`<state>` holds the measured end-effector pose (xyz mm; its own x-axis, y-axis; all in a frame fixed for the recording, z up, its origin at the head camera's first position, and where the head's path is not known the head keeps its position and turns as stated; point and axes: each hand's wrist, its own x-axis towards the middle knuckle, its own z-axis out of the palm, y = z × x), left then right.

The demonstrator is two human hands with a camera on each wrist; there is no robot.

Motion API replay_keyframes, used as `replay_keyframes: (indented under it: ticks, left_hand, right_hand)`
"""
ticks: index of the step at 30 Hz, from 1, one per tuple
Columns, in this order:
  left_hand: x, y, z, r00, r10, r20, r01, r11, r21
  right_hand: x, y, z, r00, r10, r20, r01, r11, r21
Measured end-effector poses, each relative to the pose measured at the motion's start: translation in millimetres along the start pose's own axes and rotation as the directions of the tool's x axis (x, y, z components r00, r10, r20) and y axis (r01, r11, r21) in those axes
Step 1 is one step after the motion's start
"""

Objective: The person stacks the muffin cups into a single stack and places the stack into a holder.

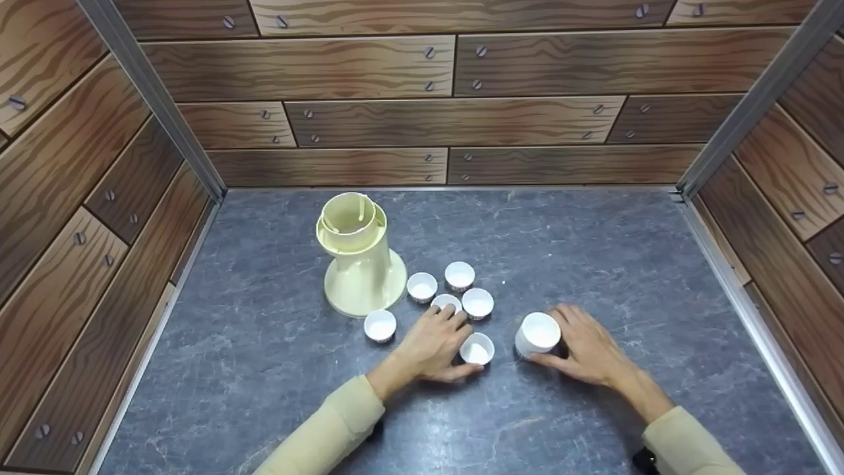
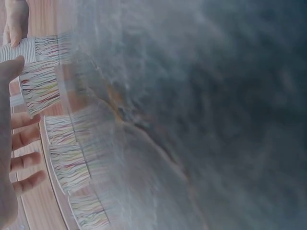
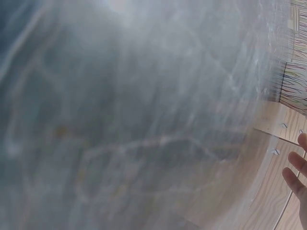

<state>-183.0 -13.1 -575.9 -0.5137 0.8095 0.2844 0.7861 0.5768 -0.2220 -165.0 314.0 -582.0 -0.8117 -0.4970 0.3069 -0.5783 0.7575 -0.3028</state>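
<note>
The right hand (image 1: 589, 348) curls around a white cup (image 1: 538, 334) tipped leftward. The left hand (image 1: 434, 343), fingers loosely spread, touches a small cup (image 1: 477, 349) standing upright, just left of the tipped one. A cream stand (image 1: 361, 258) rises behind.

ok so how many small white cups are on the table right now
7. Four cluster right of the cream stand. One sits left, one by the left hand, one in the right hand. Hands may hide more.
</note>
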Motion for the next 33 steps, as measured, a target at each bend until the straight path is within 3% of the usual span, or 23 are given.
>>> replay_keyframes:
  ticks: [33]
  left_hand:
    - [10.0, 5.5, -3.4, 0.989, -0.051, -0.14, 0.04, 0.996, -0.079]
  right_hand:
    - [-0.3, 1.2, 0.8, 1.0, -0.005, -0.002, 0.005, 1.0, 0.007]
